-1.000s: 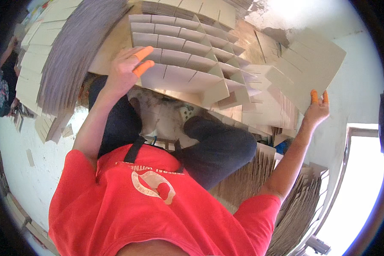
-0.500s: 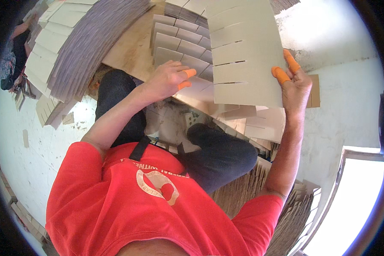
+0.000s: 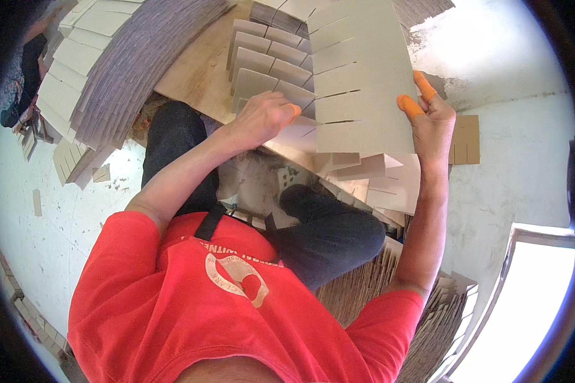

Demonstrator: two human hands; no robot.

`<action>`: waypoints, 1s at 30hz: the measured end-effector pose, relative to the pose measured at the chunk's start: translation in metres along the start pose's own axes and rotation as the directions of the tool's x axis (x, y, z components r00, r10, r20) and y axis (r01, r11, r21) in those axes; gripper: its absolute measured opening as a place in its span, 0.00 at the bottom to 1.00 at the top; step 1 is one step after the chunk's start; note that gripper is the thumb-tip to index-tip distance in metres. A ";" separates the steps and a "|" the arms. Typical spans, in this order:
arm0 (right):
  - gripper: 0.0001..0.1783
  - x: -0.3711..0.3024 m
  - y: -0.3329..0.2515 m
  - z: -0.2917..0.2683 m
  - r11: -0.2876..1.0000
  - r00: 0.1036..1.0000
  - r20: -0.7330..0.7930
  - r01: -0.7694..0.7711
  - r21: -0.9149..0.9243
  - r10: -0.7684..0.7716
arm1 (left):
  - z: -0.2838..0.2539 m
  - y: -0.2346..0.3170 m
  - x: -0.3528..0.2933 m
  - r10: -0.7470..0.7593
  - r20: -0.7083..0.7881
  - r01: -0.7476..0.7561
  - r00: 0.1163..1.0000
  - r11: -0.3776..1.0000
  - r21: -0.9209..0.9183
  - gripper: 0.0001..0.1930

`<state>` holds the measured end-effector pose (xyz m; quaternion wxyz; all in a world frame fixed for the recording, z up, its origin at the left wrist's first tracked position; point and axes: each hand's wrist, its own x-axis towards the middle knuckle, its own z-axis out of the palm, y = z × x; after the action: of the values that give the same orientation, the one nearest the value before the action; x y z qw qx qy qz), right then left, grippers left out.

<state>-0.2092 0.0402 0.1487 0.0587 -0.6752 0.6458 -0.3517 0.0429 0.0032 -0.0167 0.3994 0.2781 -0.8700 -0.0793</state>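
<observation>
The right hand (image 3: pixel 431 124) pinches the slotted cardboard sheet's (image 3: pixel 361 83) right edge; the left hand (image 3: pixel 262 118) grips its lower left edge.

A slotted grey cardboard sheet (image 3: pixel 364 83) stood held upright over the half-built cardboard divider grid (image 3: pixel 268 64).

I watch the right hand (image 3: pixel 433 121) come in from the far right edge, where a second ago it gripped a loose slotted card low beside the stack, up to the upper middle of the frame. The slotted card (image 3: pixel 361 76) now stands tall over the divider grid (image 3: pixel 268 64) (hiding its right half). The left hand (image 3: pixel 262 118) has slid rightward and curled against the card's lower left edge.
</observation>
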 end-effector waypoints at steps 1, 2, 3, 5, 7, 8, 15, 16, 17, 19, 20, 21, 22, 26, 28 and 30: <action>0.26 0.002 0.002 0.002 0.999 0.999 -0.001 0.033 0.006 -0.033 | 0.001 0.000 0.001 -0.001 -0.007 0.001 1.000 1.000 -0.004 0.09; 0.27 0.004 -0.001 0.003 1.000 0.999 0.031 0.017 0.022 -0.018 | 0.001 0.000 0.002 0.000 -0.024 0.000 1.000 1.000 -0.015 0.07; 0.27 0.008 -0.007 0.003 0.999 0.998 0.064 0.002 0.037 -0.004 | 0.002 0.000 0.003 0.000 -0.041 -0.001 0.999 1.000 -0.025 0.05; 0.27 0.013 -0.009 0.006 0.995 0.992 0.125 -0.031 0.092 0.020 | 0.004 -0.002 0.003 -0.003 -0.056 0.001 0.998 0.999 -0.035 0.03; 0.28 0.020 -0.005 0.013 0.983 0.983 0.182 -0.069 0.170 0.037 | 0.006 -0.004 0.003 -0.010 -0.052 0.009 0.999 0.999 -0.033 0.03; 0.28 0.021 -0.006 0.017 0.994 0.982 0.188 -0.029 0.108 0.009 | 0.007 -0.005 0.004 -0.018 -0.046 0.016 0.999 0.999 -0.038 0.04; 0.32 0.018 0.004 0.067 0.992 0.911 0.400 0.124 -0.034 -0.100 | 0.015 -0.008 0.005 -0.047 -0.048 0.044 0.998 0.996 -0.075 0.06; 0.35 0.015 0.002 0.070 0.984 0.898 0.435 0.126 -0.130 -0.057 | 0.016 -0.009 0.005 -0.049 -0.048 0.045 0.998 0.996 -0.074 0.06; 0.38 0.011 -0.008 0.072 0.966 0.884 0.467 0.133 -0.220 -0.015 | 0.016 -0.010 0.005 -0.051 -0.044 0.048 0.998 0.996 -0.069 0.06; 0.42 0.011 -0.018 0.068 0.958 0.854 0.521 0.145 -0.246 0.004 | 0.014 -0.011 0.006 -0.054 -0.035 0.052 0.998 0.997 -0.060 0.06; 0.44 0.012 -0.022 0.063 0.973 0.839 0.543 0.142 -0.183 -0.021 | 0.015 -0.011 0.006 -0.058 -0.036 0.057 0.998 0.997 -0.053 0.06; 0.46 0.012 -0.023 0.060 0.983 0.825 0.564 0.138 -0.119 -0.047 | 0.016 -0.012 0.006 -0.063 -0.037 0.061 0.997 0.997 -0.045 0.06; 0.46 0.010 -0.023 0.059 0.980 0.828 0.557 0.158 -0.122 -0.064 | 0.016 -0.011 0.006 -0.067 -0.038 0.066 0.997 0.997 -0.037 0.06; 0.45 0.005 -0.020 0.065 0.967 0.823 0.567 0.172 -0.188 -0.036 | 0.017 -0.008 0.007 -0.070 -0.004 0.070 0.998 0.997 -0.043 0.07; 0.44 0.001 -0.023 0.072 0.953 0.789 0.614 0.178 -0.247 0.011 | 0.015 -0.008 0.007 -0.063 0.014 0.064 0.998 0.997 -0.047 0.07; 0.43 -0.002 -0.027 0.074 0.925 0.738 0.673 0.213 -0.313 0.058 | 0.014 -0.005 0.010 -0.051 -0.008 0.051 0.999 0.998 -0.033 0.07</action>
<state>-0.1455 0.0187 0.1072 0.1437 -0.7814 0.6059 0.0409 0.0299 -0.0077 -0.0217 0.4054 0.2940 -0.8595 -0.1028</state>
